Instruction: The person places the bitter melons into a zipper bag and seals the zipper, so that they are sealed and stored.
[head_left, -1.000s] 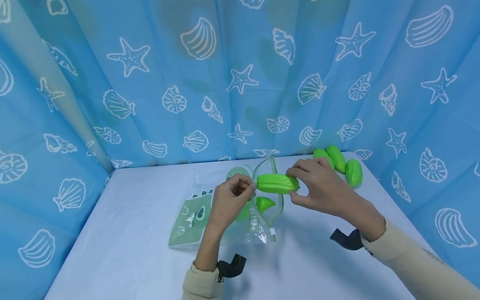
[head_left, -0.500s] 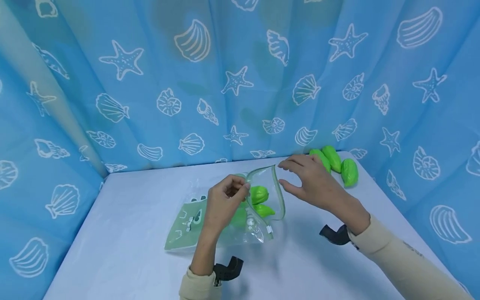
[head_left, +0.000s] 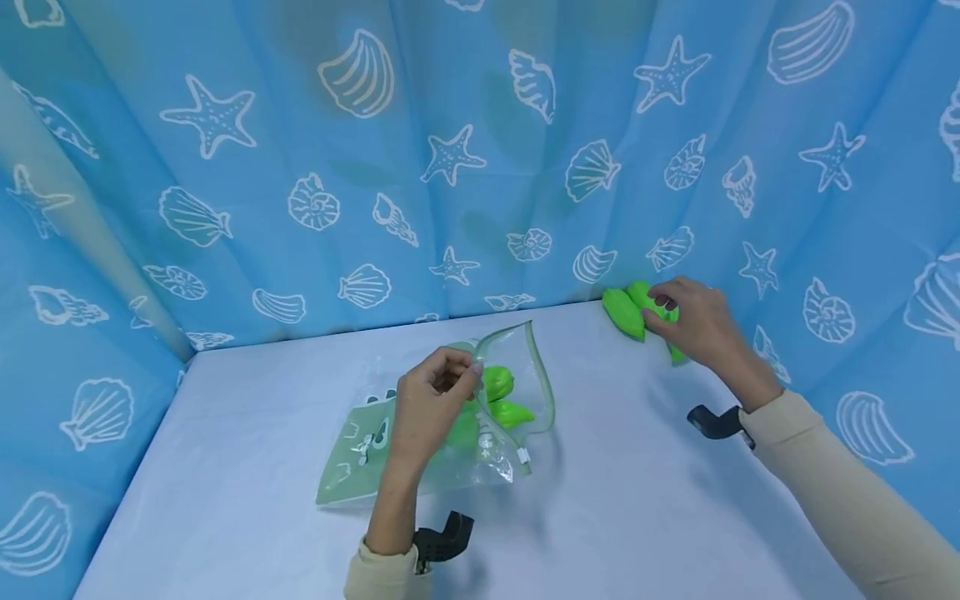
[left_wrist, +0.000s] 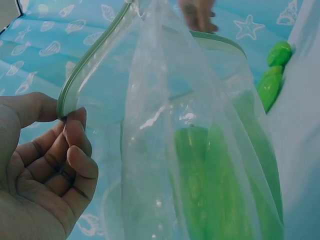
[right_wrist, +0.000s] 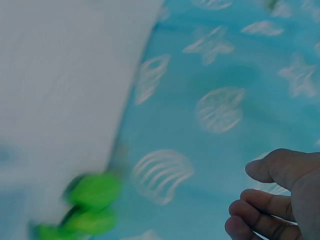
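My left hand (head_left: pixel 431 408) pinches the green-edged mouth of a clear zip bag (head_left: pixel 356 458) printed with a green cartoon. In the left wrist view, thumb and fingertips grip the bag's zip strip (left_wrist: pixel 75 77), and the mouth gapes. Inside lie green ridged fruits (head_left: pixel 510 414) that look like star fruit. At the far right of the table, my right hand (head_left: pixel 697 321) hovers with loosely bent fingers over several more such fruits (head_left: pixel 624 314), partly hiding some. The right wrist view has nothing between its thumb and fingers; the blurred fruits (right_wrist: pixel 95 191) appear apart from it.
A white-covered table (head_left: pixel 600 517) carries everything. Behind and beside it hangs a blue curtain (head_left: pixel 450 217) with white shells and starfish. The bag's white slider (head_left: pixel 523 455) sits at the near end of the zip.
The right hand has put a green fruit into the bag, let it go, and moved right to the fruits at the back corner. The left hand keeps its pinch on the bag.
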